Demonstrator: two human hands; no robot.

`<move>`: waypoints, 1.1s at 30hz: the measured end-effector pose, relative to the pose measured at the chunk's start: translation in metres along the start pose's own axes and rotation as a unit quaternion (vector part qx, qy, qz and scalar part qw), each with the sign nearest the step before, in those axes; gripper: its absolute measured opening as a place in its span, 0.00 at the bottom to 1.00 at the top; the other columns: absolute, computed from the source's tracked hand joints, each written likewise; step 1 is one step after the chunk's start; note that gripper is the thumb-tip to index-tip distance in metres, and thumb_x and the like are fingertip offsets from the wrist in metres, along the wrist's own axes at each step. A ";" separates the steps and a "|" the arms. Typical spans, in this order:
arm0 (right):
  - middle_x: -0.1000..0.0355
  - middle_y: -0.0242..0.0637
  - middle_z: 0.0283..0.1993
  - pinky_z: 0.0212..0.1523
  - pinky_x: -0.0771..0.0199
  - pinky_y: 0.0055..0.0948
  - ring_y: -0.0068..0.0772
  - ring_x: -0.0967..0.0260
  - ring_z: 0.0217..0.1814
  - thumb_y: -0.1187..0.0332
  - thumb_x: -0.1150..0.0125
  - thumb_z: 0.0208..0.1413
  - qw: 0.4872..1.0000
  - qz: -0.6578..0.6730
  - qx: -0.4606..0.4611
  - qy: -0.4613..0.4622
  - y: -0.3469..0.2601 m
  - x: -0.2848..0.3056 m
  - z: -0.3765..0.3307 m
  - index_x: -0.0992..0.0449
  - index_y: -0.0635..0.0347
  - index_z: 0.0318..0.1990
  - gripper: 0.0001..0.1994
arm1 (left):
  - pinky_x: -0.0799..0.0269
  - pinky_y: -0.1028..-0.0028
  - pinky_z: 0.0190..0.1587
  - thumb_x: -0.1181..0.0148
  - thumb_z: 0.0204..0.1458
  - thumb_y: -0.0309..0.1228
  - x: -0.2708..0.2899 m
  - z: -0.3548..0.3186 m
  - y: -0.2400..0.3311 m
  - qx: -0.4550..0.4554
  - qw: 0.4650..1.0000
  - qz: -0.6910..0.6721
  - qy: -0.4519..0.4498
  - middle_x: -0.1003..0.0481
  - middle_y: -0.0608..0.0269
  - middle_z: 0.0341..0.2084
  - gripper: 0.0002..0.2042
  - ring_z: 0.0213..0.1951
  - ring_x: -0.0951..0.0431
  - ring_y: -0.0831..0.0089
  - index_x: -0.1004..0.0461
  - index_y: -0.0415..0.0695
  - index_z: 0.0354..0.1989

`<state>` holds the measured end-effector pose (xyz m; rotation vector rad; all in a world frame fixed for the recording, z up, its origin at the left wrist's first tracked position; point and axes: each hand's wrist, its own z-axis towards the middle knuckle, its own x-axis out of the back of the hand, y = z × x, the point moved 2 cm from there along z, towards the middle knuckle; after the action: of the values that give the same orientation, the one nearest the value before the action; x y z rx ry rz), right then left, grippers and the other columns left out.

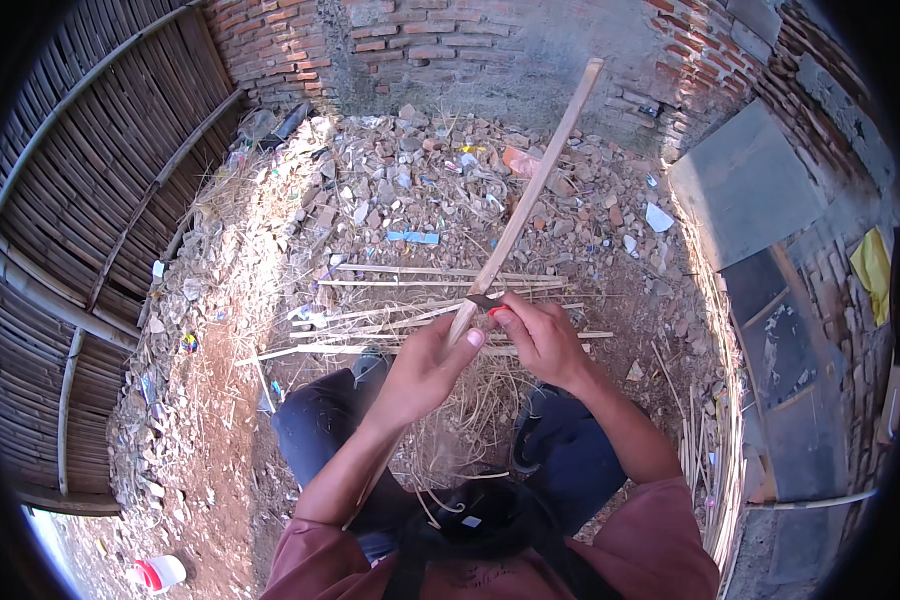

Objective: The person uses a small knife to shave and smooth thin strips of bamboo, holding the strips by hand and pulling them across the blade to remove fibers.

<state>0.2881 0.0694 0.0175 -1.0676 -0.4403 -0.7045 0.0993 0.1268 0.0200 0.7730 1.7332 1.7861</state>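
My left hand (425, 365) is closed around the lower end of a long, flat bamboo strip (529, 190). The strip slants up and to the right, away from me. In my right hand (545, 340) is a small knife with a red-orange handle, its dark blade (484, 300) lying across the strip just above my left hand. Several thin bamboo slats (440, 283) lie crosswise on the ground beyond my hands. Curly pale shavings (480, 405) are heaped between my legs.
Rubble (410, 190) covers the ground up to a brick wall (420, 40). A bamboo-slat wall (90, 170) stands at left. Grey panels (750, 185) lean at right, beside long thin strips (725, 480). A red-and-white container (160, 574) lies near lower left.
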 end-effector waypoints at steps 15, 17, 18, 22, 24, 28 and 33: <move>0.24 0.56 0.28 0.27 0.27 0.47 0.60 0.22 0.30 0.70 0.45 0.68 0.998 0.035 -0.023 0.047 -0.003 -0.024 -0.004 0.27 0.71 0.43 0.09 | 0.33 0.63 0.24 0.34 0.61 0.47 -0.006 0.009 -0.001 -0.041 0.956 0.265 0.115 0.30 0.56 0.13 0.23 0.18 0.28 0.67 0.25 0.33 0.35; 0.26 0.57 0.26 0.26 0.29 0.45 0.59 0.23 0.29 0.72 0.46 0.68 0.996 0.062 -0.006 0.063 -0.003 -0.025 -0.004 0.27 0.71 0.42 0.08 | 0.32 0.61 0.25 0.34 0.61 0.47 -0.006 0.009 0.000 -0.036 0.954 0.272 0.120 0.29 0.53 0.13 0.24 0.17 0.25 0.62 0.25 0.32 0.34; 0.26 0.57 0.26 0.26 0.29 0.45 0.59 0.23 0.29 0.72 0.46 0.68 0.996 0.062 -0.006 0.063 -0.004 -0.025 -0.004 0.27 0.71 0.42 0.08 | 0.32 0.60 0.25 0.35 0.62 0.47 -0.006 0.009 0.002 -0.038 0.952 0.279 0.119 0.29 0.52 0.13 0.24 0.18 0.24 0.58 0.25 0.32 0.34; 0.31 0.55 0.22 0.24 0.34 0.42 0.57 0.26 0.24 0.70 0.47 0.69 0.993 0.094 -0.048 0.052 -0.005 -0.030 -0.005 0.26 0.70 0.43 0.10 | 0.31 0.58 0.25 0.36 0.62 0.46 -0.006 0.010 0.000 -0.052 0.950 0.279 0.129 0.28 0.49 0.14 0.23 0.18 0.23 0.51 0.25 0.32 0.32; 0.32 0.54 0.21 0.24 0.36 0.41 0.55 0.27 0.22 0.69 0.48 0.70 0.992 0.101 -0.034 0.068 -0.005 -0.030 -0.005 0.26 0.70 0.43 0.10 | 0.31 0.57 0.25 0.36 0.62 0.46 -0.006 0.010 0.000 -0.049 0.951 0.277 0.128 0.29 0.48 0.14 0.23 0.19 0.23 0.49 0.26 0.32 0.32; 0.33 0.47 0.19 0.23 0.36 0.37 0.41 0.31 0.19 0.64 0.51 0.73 0.987 0.128 -0.095 0.022 -0.004 -0.030 -0.007 0.25 0.70 0.41 0.15 | 0.32 0.55 0.25 0.36 0.63 0.45 -0.007 0.010 -0.003 -0.047 0.945 0.297 0.131 0.30 0.47 0.13 0.23 0.18 0.24 0.46 0.26 0.33 0.31; 0.33 0.36 0.19 0.23 0.36 0.32 0.25 0.34 0.20 0.60 0.53 0.75 0.971 0.190 -0.143 -0.017 -0.001 -0.030 -0.008 0.26 0.68 0.37 0.19 | 0.32 0.56 0.24 0.36 0.63 0.43 -0.008 0.012 -0.009 -0.051 0.936 0.321 0.138 0.30 0.46 0.12 0.22 0.18 0.24 0.45 0.27 0.32 0.31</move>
<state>0.2657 0.0713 -0.0044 -1.3919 -0.1553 -0.4145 0.1130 0.1295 0.0107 1.1882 1.6447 2.4982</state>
